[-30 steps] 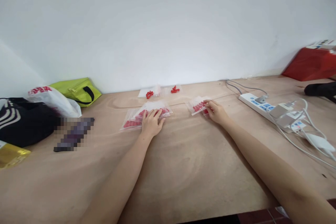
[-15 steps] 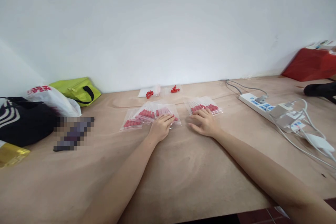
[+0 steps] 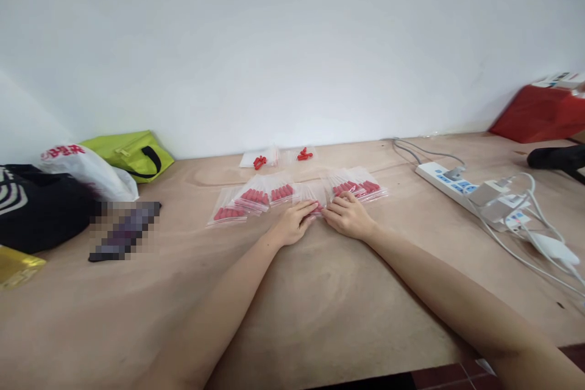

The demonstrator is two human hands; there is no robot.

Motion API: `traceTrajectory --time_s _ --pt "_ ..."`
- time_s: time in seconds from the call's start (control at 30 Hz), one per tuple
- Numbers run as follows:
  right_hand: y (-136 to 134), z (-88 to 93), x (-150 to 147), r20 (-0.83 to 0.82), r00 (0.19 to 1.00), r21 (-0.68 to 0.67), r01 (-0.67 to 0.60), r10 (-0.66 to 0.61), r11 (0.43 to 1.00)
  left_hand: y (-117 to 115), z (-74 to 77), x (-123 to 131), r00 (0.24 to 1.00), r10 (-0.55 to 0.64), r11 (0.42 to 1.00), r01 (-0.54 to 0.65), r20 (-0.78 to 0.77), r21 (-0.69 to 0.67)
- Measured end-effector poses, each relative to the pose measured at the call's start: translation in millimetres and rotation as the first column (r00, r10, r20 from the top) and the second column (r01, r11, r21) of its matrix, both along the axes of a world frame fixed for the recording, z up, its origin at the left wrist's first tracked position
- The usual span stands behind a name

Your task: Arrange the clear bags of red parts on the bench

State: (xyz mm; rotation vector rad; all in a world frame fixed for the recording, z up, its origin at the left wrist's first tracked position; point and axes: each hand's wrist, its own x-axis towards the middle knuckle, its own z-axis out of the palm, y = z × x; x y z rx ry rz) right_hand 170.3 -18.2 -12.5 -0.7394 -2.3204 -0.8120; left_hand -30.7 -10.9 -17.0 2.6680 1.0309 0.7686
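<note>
Several small clear zip bags of red pieces (image 3: pixel 267 197) lie in a row across the wooden table (image 3: pixel 320 292). My left hand (image 3: pixel 292 223) lies flat with fingers stretched, its fingertips on a bag in the middle of the row (image 3: pixel 311 194). My right hand (image 3: pixel 348 216) lies flat beside it, fingers extended and touching the same bag and the right-hand bags (image 3: pixel 361 186). The two hands' fingertips nearly meet. Neither hand grips anything.
Behind the row lie two more bags with loose red pieces (image 3: pixel 260 162). At the left are a green pouch (image 3: pixel 130 152), a white plastic bag (image 3: pixel 85 167), a black bag (image 3: pixel 34 207). A power strip (image 3: pixel 470 195) with cables lies right; a red box (image 3: pixel 542 113) far right.
Both hands slid toward each other and now meet at the middle. The bags, bunched a second ago, are spread into a continuous row. The right hand has let go of the bag it pinched.
</note>
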Motion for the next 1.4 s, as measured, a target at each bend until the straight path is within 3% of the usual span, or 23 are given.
traceTrajectory --time_s 0.17,0.33,0.43,0.87,1.1,1.4 --pt "4 -4.3 10 -0.037 0.999 -0.05 -0.016 0.014 0.999 -4 6.3 -14 0.999 0.029 0.983 -0.023 -0.03 0.181" --pt "6 -8.6 17 -0.122 0.992 -0.088 0.03 -0.04 0.996 1 3.8 -27 0.996 0.034 0.897 0.008 -0.087 0.441" --pt "6 -8.8 17 -0.12 0.99 -0.112 0.061 -0.074 0.992 4 1.7 -27 0.994 0.033 0.856 0.024 -0.101 0.516" --pt "7 -7.8 16 -0.043 0.993 -0.031 0.112 -0.113 0.993 3 8.1 -24 0.985 0.033 0.824 0.067 -0.167 0.562" --pt "8 -8.4 16 -0.079 0.991 -0.057 0.104 -0.108 0.993 -1 10.8 -21 0.995 0.043 0.799 0.019 -0.089 0.601" --pt "0 -3.6 -7 -0.095 0.995 -0.078 0.033 -0.041 0.996 1 9.4 -5 0.995 -0.009 0.823 0.063 -0.098 0.564"
